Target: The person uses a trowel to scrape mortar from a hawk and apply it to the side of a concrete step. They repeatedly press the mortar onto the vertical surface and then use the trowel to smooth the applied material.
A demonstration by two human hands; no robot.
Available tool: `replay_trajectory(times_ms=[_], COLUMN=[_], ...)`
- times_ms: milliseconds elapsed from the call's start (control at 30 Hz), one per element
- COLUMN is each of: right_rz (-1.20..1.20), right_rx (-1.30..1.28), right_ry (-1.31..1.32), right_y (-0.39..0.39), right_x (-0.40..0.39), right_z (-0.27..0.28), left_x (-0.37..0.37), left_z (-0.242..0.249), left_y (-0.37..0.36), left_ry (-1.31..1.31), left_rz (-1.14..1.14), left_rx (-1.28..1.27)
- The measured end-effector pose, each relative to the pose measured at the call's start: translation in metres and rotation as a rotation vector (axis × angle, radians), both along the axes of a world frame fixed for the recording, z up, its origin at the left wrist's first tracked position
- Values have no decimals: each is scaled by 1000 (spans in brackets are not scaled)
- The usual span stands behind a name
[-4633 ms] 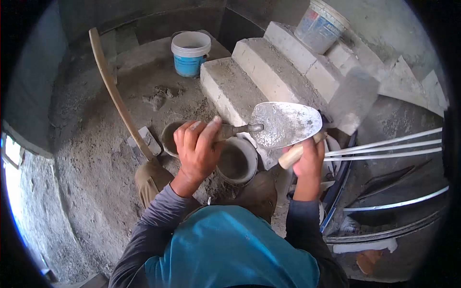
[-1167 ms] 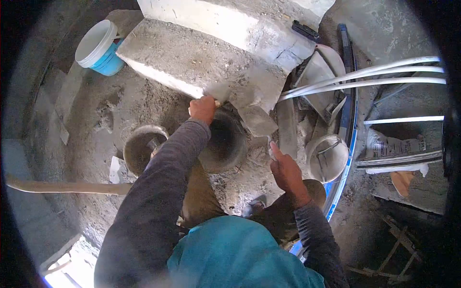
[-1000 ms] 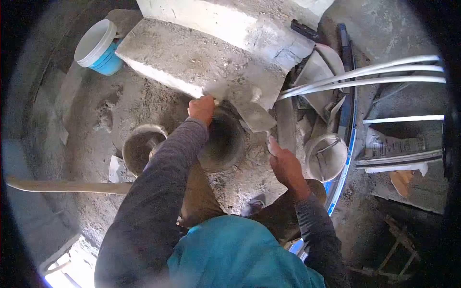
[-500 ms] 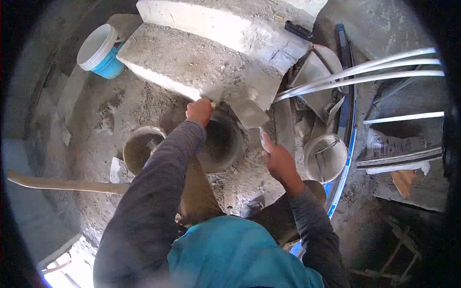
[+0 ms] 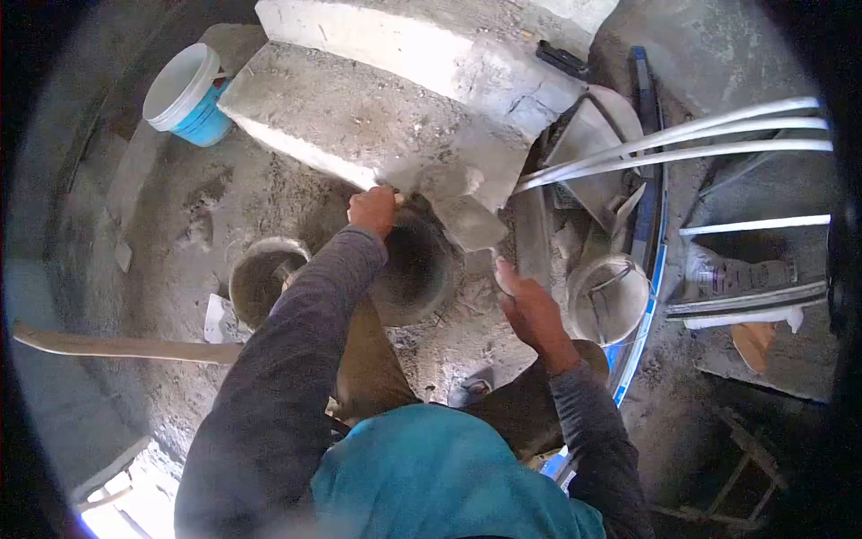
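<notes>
My left hand [image 5: 373,208] is shut on the handle of a trowel [image 5: 467,220]. The trowel's mortar-coated blade lies against the lower front corner of a concrete step [image 5: 359,117]. Directly below that hand stands a dark bucket [image 5: 415,269]. My right hand [image 5: 532,313] hovers to the right of the bucket, close to the floor, with its fingers curled. A pale tip shows above the fingers, and I cannot make out whether that hand holds anything.
A small mortar-filled pail [image 5: 259,280] sits left of the dark bucket. A white pail [image 5: 611,298] stands on the right, a blue-and-white bucket [image 5: 184,85] at upper left. A long wooden handle [image 5: 117,346] lies across the floor at left. White pipes [image 5: 682,144] cross the right side.
Earlier I held the trowel up in front of me with both hands. Now it is down at the step's corner, and over the last second the blade has shifted slightly along that edge.
</notes>
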State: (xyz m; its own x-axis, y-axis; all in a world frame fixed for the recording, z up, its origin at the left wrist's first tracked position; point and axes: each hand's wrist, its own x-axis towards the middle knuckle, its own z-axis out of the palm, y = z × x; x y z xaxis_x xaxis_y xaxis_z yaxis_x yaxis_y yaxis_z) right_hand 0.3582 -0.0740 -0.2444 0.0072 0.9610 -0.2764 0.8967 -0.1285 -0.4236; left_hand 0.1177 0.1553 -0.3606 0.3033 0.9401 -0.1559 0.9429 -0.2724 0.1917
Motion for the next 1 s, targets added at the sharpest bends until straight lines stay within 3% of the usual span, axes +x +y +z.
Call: replay_trajectory(times_ms=[167,233,333,467,700,767,867,933,1000], right_rz=[-81,-34,-38,-73,-66,-100,-47,-54,-55], right_rx=[-91,20,-92,-44,-106,-130,95,-70,-44], right_ry=[-76,-7,-31,52,-11,5,43,3,24], right_y=[16,9,5,6,8,5,12,8,12], right_x=[-11,-5,-5,-6,-12,-17,-13,-15,-19], right_z=[6,-11,13,-5,16,8,-11,-5,-2], left_x=[3,3,-1,-1,0,-7,1,1,-1], left_z=[5,-7,-2,-14,-6,-30,-21,-9,-17], left_y=[0,3,-2,-1,-5,-2,4,1,2], left_ry=[30,50,105,20,14,8,8,78,77], left_rz=[-100,-2,-40,-56,-34,-40,-55,-39,-38], left_rx=[93,30,69,106,93,89,137,55,103])
